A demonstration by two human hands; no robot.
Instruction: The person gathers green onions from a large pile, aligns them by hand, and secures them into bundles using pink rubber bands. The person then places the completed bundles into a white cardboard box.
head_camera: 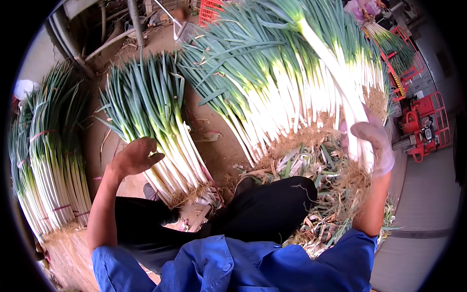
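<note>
Long green onions with white stalks and rooty ends lie about me in several groups. My right hand [372,140], in a thin pale glove, grips a few green onions [337,76] by their white stalks just above the roots, leaves pointing up. My bare left hand [136,157] has its fingers apart, over the near side of a bunch of green onions [171,146] between my legs and seems to hold nothing; whether it touches the stalks I cannot tell. A large pile of green onions [288,84] spreads in front, roots towards me.
Tied bundles of green onions [54,175] stand at the left. Trimmed leaves and peelings [321,219] cover the floor by my right knee. Metal poles [135,22] and a red plastic crate [209,11] are at the back. At the right are a red wheeled machine [423,127] and another person [359,9].
</note>
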